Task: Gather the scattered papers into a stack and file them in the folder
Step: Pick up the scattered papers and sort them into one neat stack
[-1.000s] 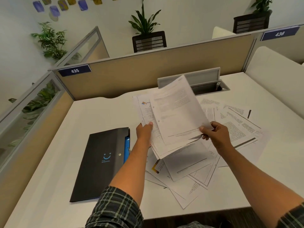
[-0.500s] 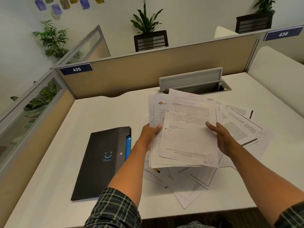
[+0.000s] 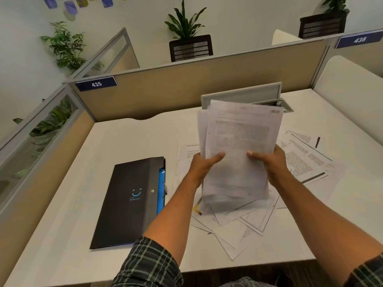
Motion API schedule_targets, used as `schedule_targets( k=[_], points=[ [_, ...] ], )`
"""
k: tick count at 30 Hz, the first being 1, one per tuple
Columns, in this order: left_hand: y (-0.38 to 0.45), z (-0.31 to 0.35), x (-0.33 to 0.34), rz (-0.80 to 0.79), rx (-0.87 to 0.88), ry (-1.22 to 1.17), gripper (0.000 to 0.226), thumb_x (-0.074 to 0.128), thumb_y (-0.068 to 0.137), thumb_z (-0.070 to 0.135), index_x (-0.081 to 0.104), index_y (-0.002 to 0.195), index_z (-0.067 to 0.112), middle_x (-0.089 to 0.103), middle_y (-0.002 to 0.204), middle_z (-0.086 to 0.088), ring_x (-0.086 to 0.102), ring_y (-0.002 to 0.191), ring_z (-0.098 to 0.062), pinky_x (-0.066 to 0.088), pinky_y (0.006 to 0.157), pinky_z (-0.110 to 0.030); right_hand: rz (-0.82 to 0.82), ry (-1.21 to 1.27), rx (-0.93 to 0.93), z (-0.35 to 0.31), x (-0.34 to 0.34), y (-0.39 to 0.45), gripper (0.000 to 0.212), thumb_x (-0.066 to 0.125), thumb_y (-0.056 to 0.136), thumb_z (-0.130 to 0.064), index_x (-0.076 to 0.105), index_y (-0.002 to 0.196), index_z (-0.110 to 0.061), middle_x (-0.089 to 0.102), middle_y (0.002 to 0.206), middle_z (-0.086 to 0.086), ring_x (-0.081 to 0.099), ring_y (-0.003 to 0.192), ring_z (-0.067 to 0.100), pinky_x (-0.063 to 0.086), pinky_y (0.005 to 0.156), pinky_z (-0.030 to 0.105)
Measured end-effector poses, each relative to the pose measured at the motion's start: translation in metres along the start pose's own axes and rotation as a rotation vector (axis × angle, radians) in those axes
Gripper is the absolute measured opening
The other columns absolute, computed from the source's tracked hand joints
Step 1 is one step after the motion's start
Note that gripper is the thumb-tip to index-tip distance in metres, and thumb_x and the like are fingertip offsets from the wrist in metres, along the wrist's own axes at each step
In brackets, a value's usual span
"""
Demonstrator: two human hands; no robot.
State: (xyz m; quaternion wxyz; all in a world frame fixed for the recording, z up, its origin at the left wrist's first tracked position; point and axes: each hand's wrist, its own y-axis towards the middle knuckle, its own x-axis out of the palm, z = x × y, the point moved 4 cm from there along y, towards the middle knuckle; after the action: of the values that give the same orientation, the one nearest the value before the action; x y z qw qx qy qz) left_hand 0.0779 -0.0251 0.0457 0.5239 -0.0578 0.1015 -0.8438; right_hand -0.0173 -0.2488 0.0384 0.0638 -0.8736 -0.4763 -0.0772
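Paper stack [image 3: 238,146] now tilted upright — left hand [image 3: 204,164] and right hand [image 3: 271,162] in side grip, thumbs forward.

Thin white printed paper sheets [image 3: 238,146], matt black plastic-looking folder [image 3: 128,201] with glossy blue inner edge, smooth matt white desk [image 3: 134,141], beige cloth-like partition [image 3: 186,88], plaid cloth sleeve [image 3: 149,264]

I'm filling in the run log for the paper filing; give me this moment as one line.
phase: gathering | left hand: holds paper stack | right hand: holds same stack | loose papers: on desk | folder: closed, left of papers
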Motion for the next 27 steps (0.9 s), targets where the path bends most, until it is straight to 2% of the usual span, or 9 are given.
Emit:
schedule_targets(
  k=[3,5,8,13,16,19,24,26,27],
  points=[
    [0.006,0.011,-0.004,0.0,0.077,-0.036,0.043,0.091,0.071,0.025,0.073,0.109,0.022,0.078,0.105,-0.001,0.073,0.099,-0.019,0.061,0.08,-0.03,-0.018,0.026,-0.142,-0.03,0.013,0.003,0.06,0.092,0.063,-0.011,0.071,0.119,-0.005,0.074,0.116,0.012,0.071,0.108,0.034,0.061,0.087,0.053],
    [0.006,0.024,-0.005,0.003,0.124,-0.061,0.044,0.09,0.071,0.026,0.072,0.111,0.028,0.076,0.107,0.001,0.072,0.098,-0.016,0.061,0.082,-0.034,-0.03,-0.001,-0.226,-0.048,0.018,0.004,0.052,0.091,0.066,-0.015,0.074,0.114,-0.01,0.074,0.116,0.013,0.07,0.108,0.035,0.061,0.086,0.053],
    [0.004,0.025,-0.008,-0.005,0.14,0.006,0.037,0.09,0.066,0.038,0.072,0.099,0.04,0.076,0.098,0.011,0.072,0.091,-0.007,0.061,0.072,-0.026,-0.099,-0.014,-0.264,-0.057,0.018,0.001,0.046,0.091,0.064,-0.025,0.077,0.108,-0.026,0.074,0.116,0.009,0.07,0.108,0.034,0.062,0.081,0.049],
    [-0.005,-0.02,-0.016,-0.015,0.031,0.166,0.034,0.089,0.071,0.037,0.068,0.097,0.038,0.071,0.098,0.017,0.068,0.095,-0.007,0.056,0.067,-0.016,-0.211,-0.084,-0.061,-0.005,0.0,-0.013,0.062,0.094,0.052,-0.03,0.075,0.111,-0.027,0.076,0.111,0.001,0.073,0.104,0.023,0.064,0.075,0.038],
    [-0.009,-0.035,-0.018,-0.009,0.011,0.187,0.036,0.081,0.082,0.032,0.068,0.115,0.032,0.072,0.106,0.014,0.067,0.1,-0.006,0.057,0.073,-0.016,-0.231,-0.191,0.029,0.021,-0.004,-0.019,0.06,0.096,0.057,-0.039,0.076,0.112,-0.026,0.078,0.11,-0.001,0.074,0.102,0.02,0.064,0.079,0.036],
    [-0.007,-0.036,-0.018,-0.008,0.004,0.201,0.047,0.075,0.089,0.028,0.062,0.132,0.016,0.069,0.122,-0.001,0.065,0.113,-0.022,0.056,0.096,-0.035,-0.188,-0.226,0.055,0.024,-0.004,-0.018,0.041,0.092,0.07,-0.038,0.077,0.107,-0.027,0.079,0.103,-0.006,0.075,0.096,0.016,0.063,0.075,0.029],
    [-0.003,-0.04,-0.022,0.216,-0.063,0.397,0.036,0.073,0.088,0.041,0.064,0.114,0.018,0.067,0.118,-0.004,0.063,0.101,-0.017,0.05,0.081,-0.028,-0.03,-0.206,0.017,0.022,-0.02,-0.015,0.028,0.086,0.08,-0.032,0.074,0.102,-0.022,0.08,0.093,-0.007,0.078,0.082,0.013,0.061,0.061,0.024],
    [-0.005,-0.051,-0.021,0.302,-0.16,0.468,0.044,0.072,0.088,0.043,0.059,0.12,0.017,0.062,0.126,-0.007,0.06,0.102,-0.018,0.048,0.077,-0.025,0.042,-0.207,0.049,0.029,-0.033,-0.016,0.028,0.085,0.084,-0.028,0.071,0.107,-0.019,0.079,0.096,-0.005,0.078,0.08,0.013,0.061,0.06,0.023],
    [-0.006,-0.059,-0.019,0.31,-0.233,0.5,0.054,0.072,0.086,0.045,0.055,0.127,0.015,0.057,0.131,-0.009,0.058,0.109,-0.022,0.049,0.082,-0.028,0.069,-0.212,0.067,0.034,-0.039,-0.017,0.026,0.084,0.085,-0.026,0.071,0.107,-0.02,0.078,0.097,-0.005,0.077,0.078,0.013,0.06,0.059,0.022]
  ],
)
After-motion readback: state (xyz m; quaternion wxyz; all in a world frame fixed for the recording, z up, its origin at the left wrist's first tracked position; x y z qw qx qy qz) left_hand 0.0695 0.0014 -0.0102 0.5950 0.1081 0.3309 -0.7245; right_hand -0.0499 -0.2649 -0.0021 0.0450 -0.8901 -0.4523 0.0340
